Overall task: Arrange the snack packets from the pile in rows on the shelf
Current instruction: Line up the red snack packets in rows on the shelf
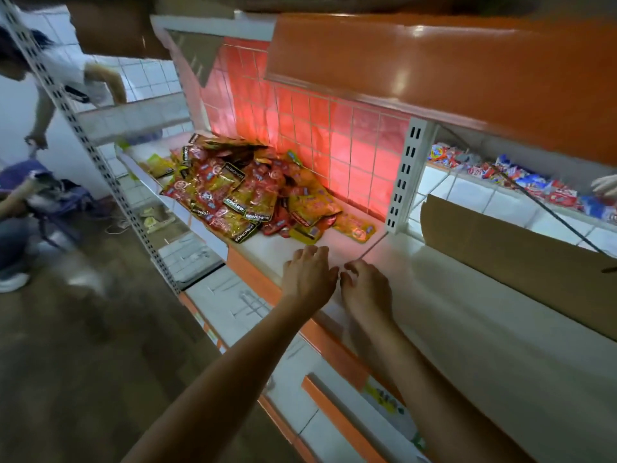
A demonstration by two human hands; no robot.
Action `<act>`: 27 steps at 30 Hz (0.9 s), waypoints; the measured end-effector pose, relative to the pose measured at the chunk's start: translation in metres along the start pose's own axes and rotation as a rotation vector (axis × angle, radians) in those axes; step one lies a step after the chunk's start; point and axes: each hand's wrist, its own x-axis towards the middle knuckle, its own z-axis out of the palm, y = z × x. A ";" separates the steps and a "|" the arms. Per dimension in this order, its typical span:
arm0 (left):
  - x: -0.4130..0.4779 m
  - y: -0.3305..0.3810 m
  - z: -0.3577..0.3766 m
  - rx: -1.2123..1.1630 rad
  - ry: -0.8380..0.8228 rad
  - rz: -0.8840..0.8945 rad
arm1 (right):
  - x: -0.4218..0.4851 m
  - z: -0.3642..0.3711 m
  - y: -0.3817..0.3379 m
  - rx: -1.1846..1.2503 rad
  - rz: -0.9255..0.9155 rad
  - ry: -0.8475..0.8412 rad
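My left hand and right hand hover side by side, nearly touching, over the front strip of the white shelf. Both are empty, with the fingers loosely bent.

The shelf's orange front lip runs just under my left wrist. Bare shelf lies ahead of my fingers, back to the red tiled wall. An orange upper shelf overhangs it all. The slotted white upright stands at the back right, and beyond it a cardboard sheet leans in the next bay.

The pile of red and yellow snack packets is heaped ahead and left. Its nearest loose packets lie just beyond my left fingertips, not touching them.
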 end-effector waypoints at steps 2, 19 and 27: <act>0.019 -0.011 0.001 0.005 -0.002 0.030 | 0.015 0.009 -0.007 0.011 0.026 0.031; 0.166 -0.110 -0.017 0.038 0.031 0.181 | 0.124 0.091 -0.080 -0.004 0.247 0.226; 0.197 -0.154 -0.029 0.091 0.104 0.097 | 0.148 0.121 -0.114 0.029 0.175 0.194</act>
